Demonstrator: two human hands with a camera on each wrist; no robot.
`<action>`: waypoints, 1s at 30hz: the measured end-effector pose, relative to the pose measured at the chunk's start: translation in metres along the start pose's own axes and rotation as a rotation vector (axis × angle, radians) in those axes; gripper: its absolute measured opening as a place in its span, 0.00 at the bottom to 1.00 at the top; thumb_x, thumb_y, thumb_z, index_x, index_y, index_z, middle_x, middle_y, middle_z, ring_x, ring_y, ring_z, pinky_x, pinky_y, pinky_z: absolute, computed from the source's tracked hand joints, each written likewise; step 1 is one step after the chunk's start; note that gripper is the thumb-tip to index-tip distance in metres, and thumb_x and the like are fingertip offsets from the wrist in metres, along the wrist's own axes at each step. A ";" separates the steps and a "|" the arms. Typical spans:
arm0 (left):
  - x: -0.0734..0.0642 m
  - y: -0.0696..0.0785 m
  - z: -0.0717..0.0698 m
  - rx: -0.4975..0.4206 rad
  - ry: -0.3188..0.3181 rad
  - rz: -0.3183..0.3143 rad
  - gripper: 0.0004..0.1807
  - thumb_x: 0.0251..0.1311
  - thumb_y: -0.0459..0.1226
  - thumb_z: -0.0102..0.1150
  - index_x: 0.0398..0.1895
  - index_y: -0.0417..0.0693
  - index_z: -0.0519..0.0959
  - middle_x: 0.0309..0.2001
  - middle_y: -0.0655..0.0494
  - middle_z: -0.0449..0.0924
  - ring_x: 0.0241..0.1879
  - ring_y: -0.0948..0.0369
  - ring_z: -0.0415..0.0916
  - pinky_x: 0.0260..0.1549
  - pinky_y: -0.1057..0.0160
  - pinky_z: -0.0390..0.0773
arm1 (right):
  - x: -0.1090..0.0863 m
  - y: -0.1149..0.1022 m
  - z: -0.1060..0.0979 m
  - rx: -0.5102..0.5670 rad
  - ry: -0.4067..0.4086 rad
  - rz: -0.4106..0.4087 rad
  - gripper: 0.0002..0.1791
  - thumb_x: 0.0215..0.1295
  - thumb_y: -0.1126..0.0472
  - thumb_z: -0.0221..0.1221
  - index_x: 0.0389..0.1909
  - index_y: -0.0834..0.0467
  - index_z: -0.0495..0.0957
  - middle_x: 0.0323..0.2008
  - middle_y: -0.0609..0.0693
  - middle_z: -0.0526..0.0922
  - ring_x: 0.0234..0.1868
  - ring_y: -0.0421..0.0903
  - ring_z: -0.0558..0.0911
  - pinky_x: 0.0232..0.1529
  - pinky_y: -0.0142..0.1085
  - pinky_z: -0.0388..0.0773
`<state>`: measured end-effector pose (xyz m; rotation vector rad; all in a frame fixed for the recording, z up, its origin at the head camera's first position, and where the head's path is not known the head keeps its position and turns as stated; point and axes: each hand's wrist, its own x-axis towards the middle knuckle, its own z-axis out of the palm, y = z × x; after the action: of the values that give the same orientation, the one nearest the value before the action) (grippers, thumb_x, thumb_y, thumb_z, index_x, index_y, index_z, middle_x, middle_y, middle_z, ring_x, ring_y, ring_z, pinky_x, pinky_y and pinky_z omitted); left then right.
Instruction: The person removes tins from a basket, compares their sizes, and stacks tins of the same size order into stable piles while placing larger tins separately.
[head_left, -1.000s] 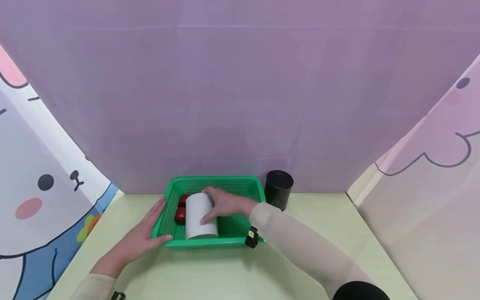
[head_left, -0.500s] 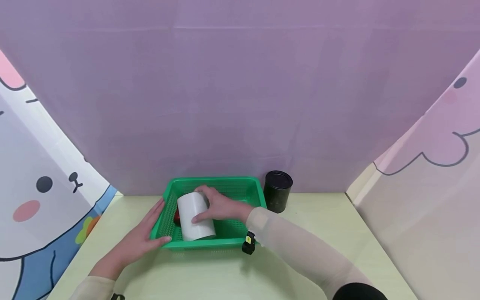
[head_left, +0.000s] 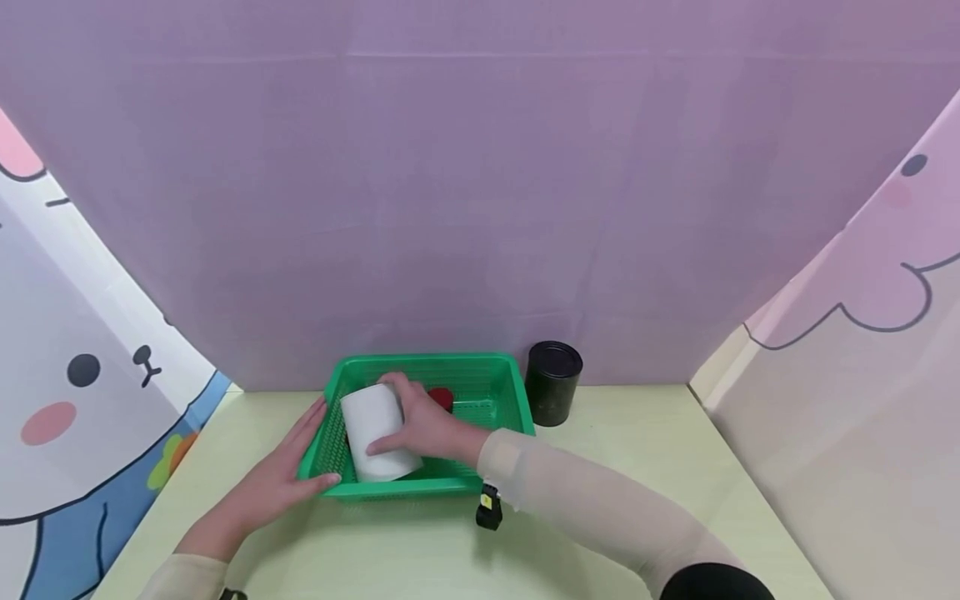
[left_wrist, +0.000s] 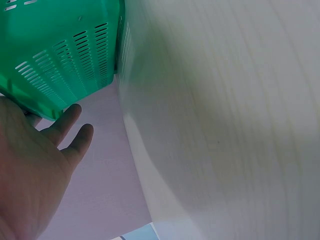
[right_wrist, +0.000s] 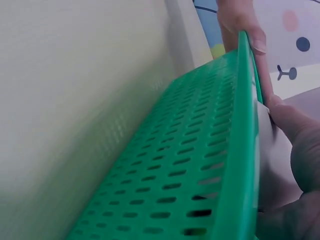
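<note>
Your right hand (head_left: 429,426) is curled around the white cylinder (head_left: 368,429), thumb on the near side and fingers over the far side; opening between them is set by the cylinder's width. Your left hand (head_left: 272,483) is extended, fingers nearly straight, braced against the left end of the green basket (head_left: 405,490), thumb at the near rim; it has hold of nothing else.

Change noted: over the last second, your right hand has carried the cylinder toward your left hand. The cylinder stood upright at first; its top now leans toward your left hand. It lies within the basket's outline, between your two hands. Whether its base bears on the basket floor cannot be told.

A red item (head_left: 441,397) now shows just beyond the back of your right hand, inside the basket. The two red items seen earlier on the left-hand side of the cylinder are almost wholly covered. The black can (head_left: 553,387), outside the basket beyond your right forearm, is unmoved.

Judgement: the shift frees basket space beside your right wrist, but the leaning cylinder may press on the covered items. Maintain the left-hand brace.
</note>
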<state>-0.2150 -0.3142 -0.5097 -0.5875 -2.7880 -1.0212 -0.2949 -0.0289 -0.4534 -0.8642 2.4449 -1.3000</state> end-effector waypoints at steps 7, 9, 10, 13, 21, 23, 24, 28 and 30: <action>-0.001 0.000 0.000 0.000 0.002 0.003 0.60 0.72 0.49 0.74 0.93 0.49 0.42 0.91 0.44 0.39 0.84 0.28 0.49 0.67 0.18 0.66 | -0.001 0.000 0.006 -0.025 0.012 0.017 0.62 0.55 0.46 0.86 0.84 0.38 0.56 0.65 0.51 0.72 0.56 0.43 0.78 0.44 0.40 0.86; -0.001 0.000 0.000 0.000 0.002 0.003 0.60 0.72 0.49 0.74 0.93 0.49 0.42 0.91 0.44 0.39 0.84 0.28 0.49 0.67 0.18 0.66 | -0.002 -0.001 0.006 -0.013 0.002 0.030 0.63 0.55 0.48 0.87 0.84 0.38 0.54 0.64 0.52 0.72 0.55 0.43 0.78 0.44 0.40 0.86; -0.001 0.000 0.000 -0.001 0.003 0.004 0.60 0.72 0.49 0.74 0.93 0.49 0.42 0.91 0.45 0.39 0.84 0.28 0.49 0.67 0.19 0.65 | -0.002 -0.002 0.006 -0.007 -0.003 0.030 0.63 0.55 0.49 0.86 0.85 0.39 0.54 0.64 0.52 0.73 0.54 0.43 0.79 0.44 0.41 0.86; -0.001 0.000 0.000 0.000 0.002 0.001 0.60 0.72 0.49 0.74 0.93 0.49 0.42 0.91 0.45 0.39 0.84 0.28 0.49 0.67 0.18 0.66 | -0.002 -0.002 0.006 0.011 -0.011 0.029 0.63 0.56 0.50 0.86 0.85 0.41 0.53 0.62 0.51 0.75 0.53 0.43 0.81 0.43 0.40 0.86; -0.001 -0.002 0.002 0.005 0.002 -0.003 0.60 0.72 0.50 0.74 0.93 0.51 0.41 0.91 0.43 0.40 0.84 0.28 0.49 0.67 0.19 0.66 | -0.002 0.000 0.003 -0.008 -0.001 0.022 0.64 0.54 0.51 0.87 0.84 0.41 0.53 0.62 0.51 0.75 0.51 0.42 0.81 0.42 0.39 0.87; -0.001 -0.003 0.002 0.010 0.002 -0.003 0.61 0.72 0.50 0.73 0.93 0.51 0.41 0.91 0.43 0.40 0.84 0.28 0.49 0.67 0.19 0.66 | -0.002 0.000 0.000 -0.010 0.006 0.014 0.65 0.54 0.51 0.88 0.84 0.41 0.53 0.63 0.51 0.75 0.51 0.42 0.81 0.42 0.39 0.87; -0.001 -0.003 0.002 0.013 0.003 -0.002 0.60 0.72 0.50 0.73 0.93 0.51 0.41 0.91 0.43 0.40 0.84 0.28 0.49 0.67 0.19 0.66 | -0.002 0.000 -0.002 -0.005 0.009 0.007 0.65 0.53 0.52 0.88 0.84 0.41 0.53 0.63 0.50 0.75 0.52 0.42 0.81 0.42 0.39 0.87; -0.001 -0.004 0.001 0.020 0.008 -0.004 0.60 0.72 0.50 0.73 0.93 0.51 0.42 0.91 0.45 0.39 0.84 0.29 0.49 0.67 0.19 0.66 | -0.003 0.001 -0.011 0.021 0.011 -0.026 0.67 0.54 0.52 0.88 0.85 0.42 0.51 0.65 0.49 0.74 0.53 0.42 0.81 0.43 0.38 0.87; -0.001 -0.004 0.001 0.021 0.006 -0.010 0.60 0.72 0.50 0.73 0.93 0.51 0.41 0.91 0.45 0.39 0.84 0.29 0.49 0.67 0.19 0.67 | -0.005 0.003 -0.016 0.051 0.009 -0.038 0.67 0.54 0.53 0.88 0.85 0.42 0.51 0.65 0.49 0.74 0.53 0.43 0.81 0.43 0.39 0.87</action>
<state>-0.2159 -0.3167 -0.5133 -0.5673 -2.7963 -0.9923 -0.2994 -0.0136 -0.4468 -0.8978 2.4017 -1.3759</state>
